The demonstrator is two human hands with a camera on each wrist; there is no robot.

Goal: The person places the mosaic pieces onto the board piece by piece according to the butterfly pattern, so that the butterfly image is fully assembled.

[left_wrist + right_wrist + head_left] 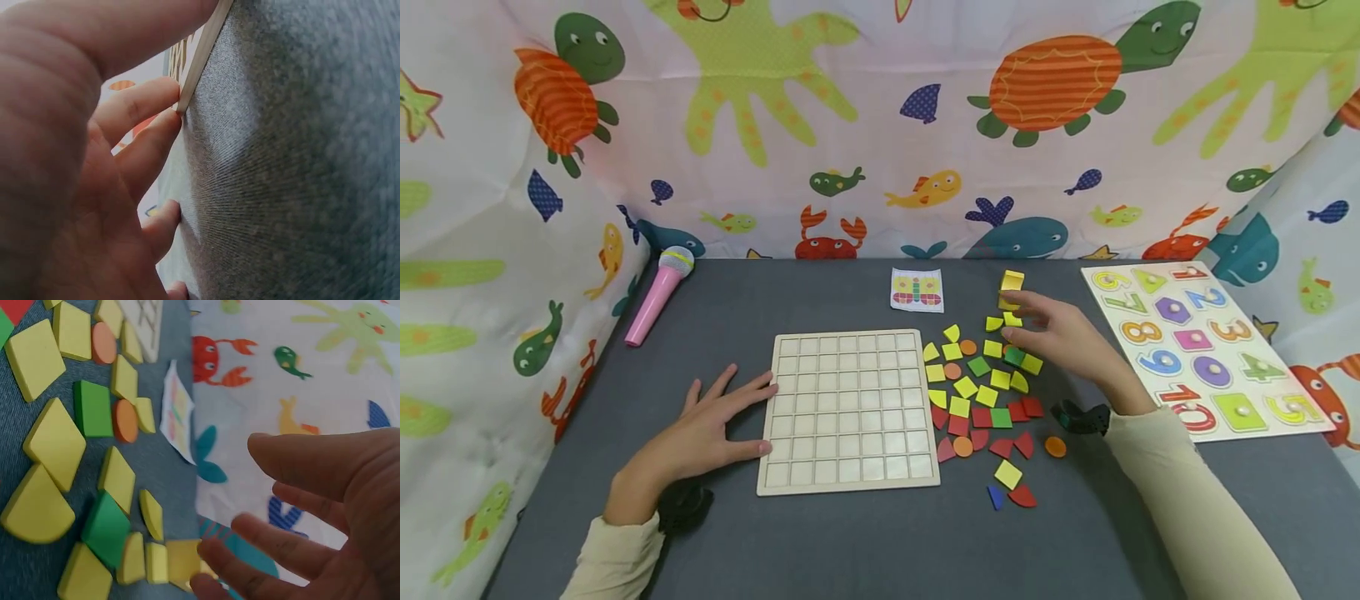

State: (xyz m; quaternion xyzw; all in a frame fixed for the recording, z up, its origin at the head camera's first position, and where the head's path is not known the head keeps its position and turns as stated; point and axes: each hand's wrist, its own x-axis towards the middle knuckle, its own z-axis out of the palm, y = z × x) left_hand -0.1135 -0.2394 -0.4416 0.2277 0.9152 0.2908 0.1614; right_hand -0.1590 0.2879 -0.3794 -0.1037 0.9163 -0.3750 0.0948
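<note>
A pale wooden grid board (850, 408) lies flat on the dark table. My left hand (703, 425) is at its left side, fingers spread, with the thumb and some fingertips touching the edge; the left wrist view shows fingertips (169, 94) against the board's edge (203, 56). On the right, my right hand (1067, 333) hovers by the far end of the scattered pieces, thumb apart from the fingers. Its fingertips are at a yellow piece (1012, 280); whether they touch it I cannot tell. Nothing shows between thumb and fingers in the right wrist view.
Yellow squares (959, 407), red pieces (982, 417), green squares (978, 367) and orange discs (1056, 447) lie right of the board. Behind it is a butterfly pattern card (917, 291). A number puzzle board (1210, 350) lies at right, a pink toy microphone (658, 296) at left.
</note>
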